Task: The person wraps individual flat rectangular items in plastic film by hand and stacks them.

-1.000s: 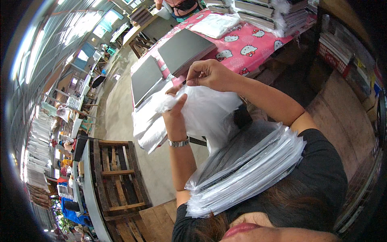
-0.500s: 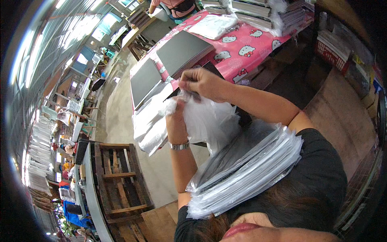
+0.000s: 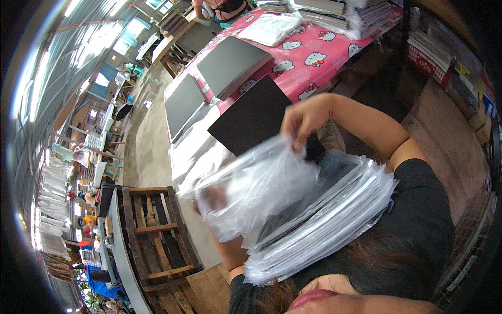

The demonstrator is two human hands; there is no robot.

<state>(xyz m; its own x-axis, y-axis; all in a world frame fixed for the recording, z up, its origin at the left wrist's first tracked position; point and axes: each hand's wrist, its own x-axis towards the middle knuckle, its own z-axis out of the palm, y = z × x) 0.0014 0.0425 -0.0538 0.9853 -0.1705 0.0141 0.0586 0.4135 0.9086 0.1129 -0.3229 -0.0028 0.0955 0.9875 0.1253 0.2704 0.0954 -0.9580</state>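
Note:
A clear plastic bag (image 3: 256, 188) is spread wide in front of me. My right hand (image 3: 306, 120) pinches its upper right edge, fingers closed. My left hand (image 3: 212, 198) shows only dimly through the film at the bag's left side; its fingers are blurred, and whether it is inside or behind the bag I cannot tell. A thick stack of clear plastic bags (image 3: 324, 225) lies against my chest. Just beyond the bag, a black flat board (image 3: 253, 118) lies at the table's near edge, its right corner hidden by my right hand.
The table has a pink patterned cover (image 3: 314, 44). On it are a dark stack of boards (image 3: 232, 63), another dark board (image 3: 184, 104), white plastic sheets (image 3: 201, 141) and a white bundle (image 3: 269, 29). A wooden pallet (image 3: 159, 233) stands left. Another person (image 3: 225, 8) is at the far end.
My hands have drawn apart, the right one moving right and nearer, the left one nearer and lower. The crumpled plastic is now stretched open between them, and the black board is uncovered.

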